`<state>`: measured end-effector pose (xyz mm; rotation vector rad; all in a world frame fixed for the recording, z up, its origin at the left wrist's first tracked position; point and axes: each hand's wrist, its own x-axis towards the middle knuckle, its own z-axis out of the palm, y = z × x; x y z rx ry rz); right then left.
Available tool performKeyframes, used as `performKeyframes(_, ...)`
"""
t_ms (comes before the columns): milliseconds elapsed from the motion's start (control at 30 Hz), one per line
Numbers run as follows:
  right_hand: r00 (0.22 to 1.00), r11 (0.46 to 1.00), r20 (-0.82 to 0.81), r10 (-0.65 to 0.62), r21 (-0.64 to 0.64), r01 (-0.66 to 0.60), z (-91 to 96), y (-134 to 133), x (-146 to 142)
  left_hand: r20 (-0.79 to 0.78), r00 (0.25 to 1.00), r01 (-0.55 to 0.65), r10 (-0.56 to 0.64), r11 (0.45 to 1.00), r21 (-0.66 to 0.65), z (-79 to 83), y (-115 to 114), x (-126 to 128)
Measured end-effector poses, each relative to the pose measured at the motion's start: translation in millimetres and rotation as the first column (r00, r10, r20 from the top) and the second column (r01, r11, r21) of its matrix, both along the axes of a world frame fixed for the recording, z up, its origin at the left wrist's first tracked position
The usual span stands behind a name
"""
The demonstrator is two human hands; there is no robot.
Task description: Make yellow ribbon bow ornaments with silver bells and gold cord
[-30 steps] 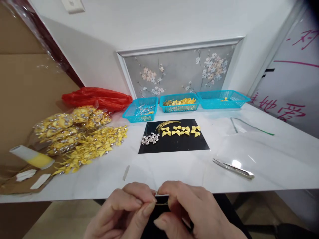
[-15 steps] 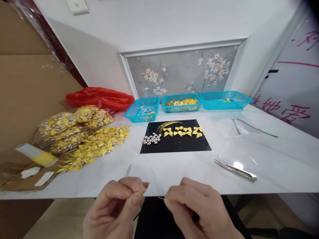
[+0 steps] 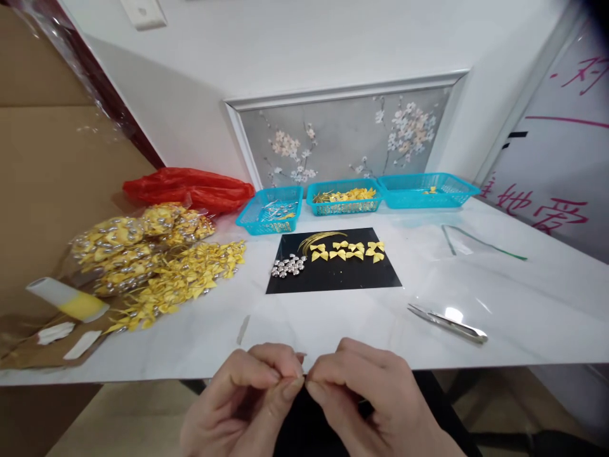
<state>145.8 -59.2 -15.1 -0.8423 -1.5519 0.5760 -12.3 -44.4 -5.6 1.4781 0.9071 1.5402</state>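
My left hand and my right hand meet fingertip to fingertip just below the near edge of the white table. Both are pinched closed on something tiny that I cannot make out between the thumbs and forefingers. Further back lies a black mat carrying several yellow bows, a cluster of small silver beads and a bundle of thin gold wires.
Metal scissors lie right of the hands. Three blue baskets stand at the back. A heap of finished yellow bows, bagged bows, a red plastic bag and a white-yellow tube fill the left side.
Half a second ago my hands were spread apart with a thin gold wire showing at the right fingertips; now they have come back together, fingertips touching.
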Motion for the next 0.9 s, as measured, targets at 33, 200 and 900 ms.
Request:
performKeyframes(33,0.999,1.0,0.033,-0.001,-0.024,0.002,1.5,0,5,0.013,0.999,-0.031,0.03,0.999,0.022,0.6,2,-1)
performKeyframes(200,0.97,0.993,0.235,-0.065,-0.082,0.087,-1.1,5,50,0.067,0.992,-0.114,0.111,0.992,0.049,6.8,7,-4)
performKeyframes(900,0.991,0.989,-0.115,0.072,-0.119,-0.086,2.8,4,-10,-0.05,0.999,0.001,-0.004,0.999,-0.052,-0.5,2,-16)
